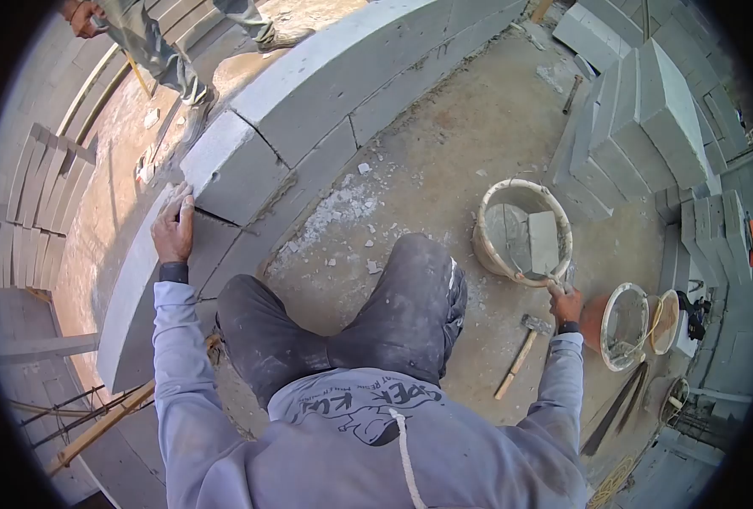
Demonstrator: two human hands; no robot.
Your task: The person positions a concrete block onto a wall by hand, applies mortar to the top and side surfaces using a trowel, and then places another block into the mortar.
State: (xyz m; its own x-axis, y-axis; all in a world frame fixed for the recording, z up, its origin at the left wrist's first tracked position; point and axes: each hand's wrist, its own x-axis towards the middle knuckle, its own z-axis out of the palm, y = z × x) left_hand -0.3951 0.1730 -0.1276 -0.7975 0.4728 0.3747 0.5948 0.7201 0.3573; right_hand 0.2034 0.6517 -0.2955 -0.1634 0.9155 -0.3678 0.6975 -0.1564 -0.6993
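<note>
My left hand (173,225) lies on the top of a grey concrete block (143,280) in the low wall, its fingertips near the joint with a neighbouring block (232,161). Nothing shows in its grip. On the other side, my right hand (565,304) is closed round the handle of a trowel at the near rim of a bucket (481,242). The trowel's pale, rectangular blade (543,241) is inside the bucket, over grey material. A hammer (521,352) with a wooden handle lies on the floor, left of my right forearm.
Stacked blocks (622,127) stand at the upper right. More buckets (597,331) sit right of my right hand. White chips (334,212) litter the floor along the wall. Beyond the wall stands another person (152,51). A wooden bar (97,428) slants at the lower left.
</note>
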